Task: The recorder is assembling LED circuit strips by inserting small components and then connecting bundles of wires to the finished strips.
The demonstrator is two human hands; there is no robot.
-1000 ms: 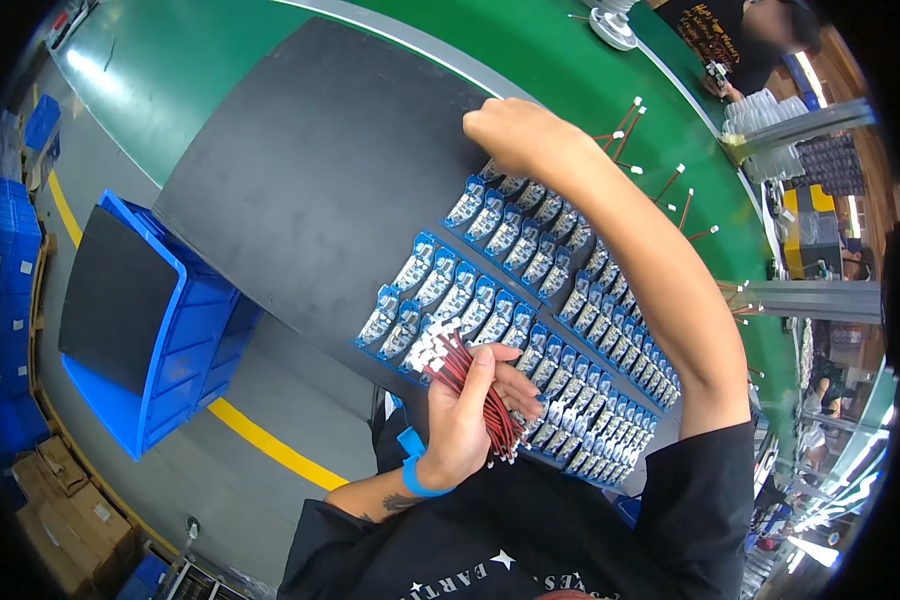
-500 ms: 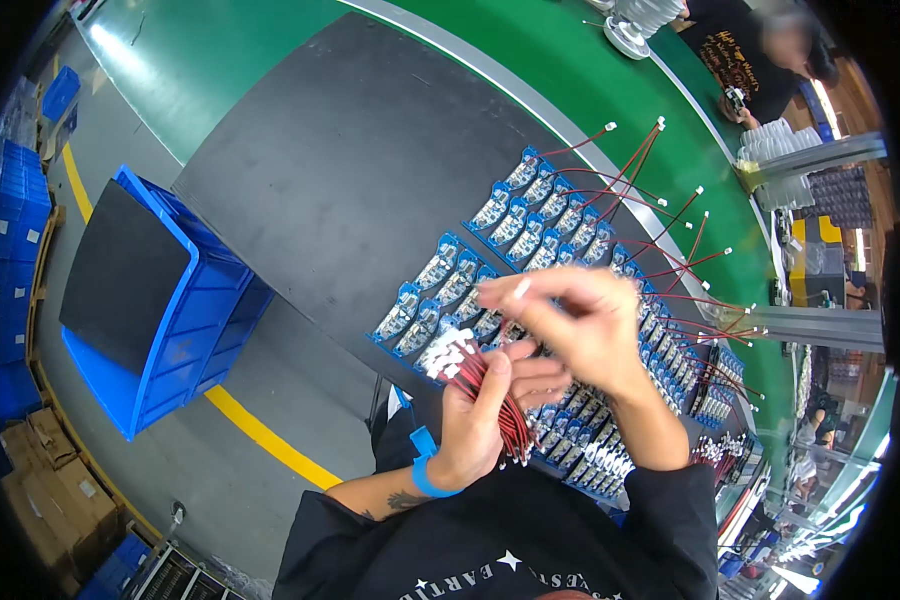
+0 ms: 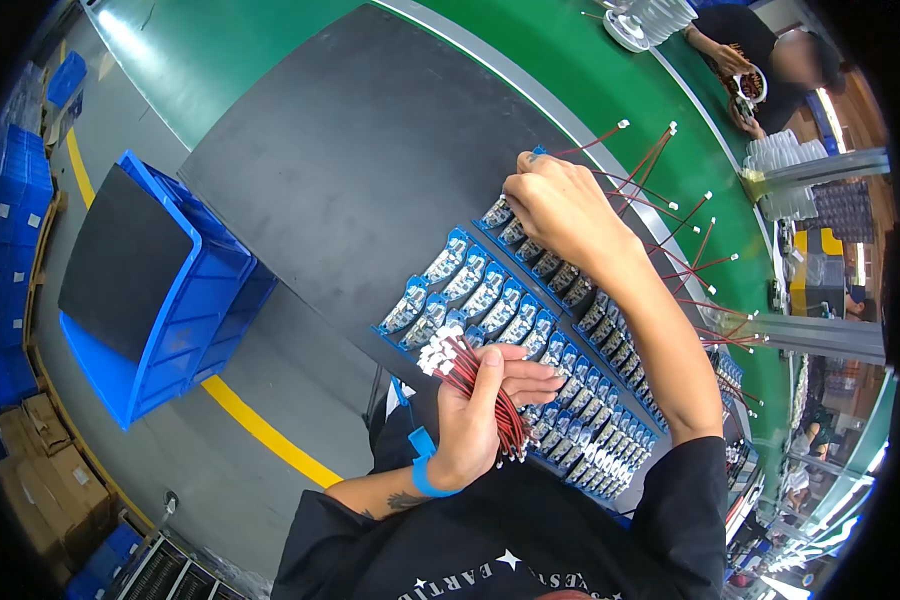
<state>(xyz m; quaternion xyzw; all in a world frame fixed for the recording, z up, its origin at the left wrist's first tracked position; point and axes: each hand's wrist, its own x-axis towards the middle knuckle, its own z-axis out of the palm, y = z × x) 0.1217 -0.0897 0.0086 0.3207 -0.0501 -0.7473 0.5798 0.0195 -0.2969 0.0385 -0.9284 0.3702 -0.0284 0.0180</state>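
A bundle of thin red and black cables [image 3: 505,418] with white plug ends lies in my left hand [image 3: 467,420], gripped between thumb and palm, its other fingers stretched out. This hand hovers over the near panel of blue circuit boards [image 3: 482,300]. Farther off, my right hand [image 3: 562,205] reaches to the far-left corner of the far board panel [image 3: 497,212]. Its fingers are pinched together and bent down at a board there; what sits between them is hidden. Several fitted cables [image 3: 642,165] stick out past the far panel's edge.
Both panels lie on a dark grey tabletop [image 3: 340,150]. Left of it stands a blue bin [image 3: 195,330] with a black sheet [image 3: 120,265]. A green conveyor belt [image 3: 570,60] runs behind. Across it a person in black [image 3: 735,50] handles a round white part.
My right hand has moved from above the left hand, away from me, to the far panel's corner. The left hand keeps the cables in nearly the same place.
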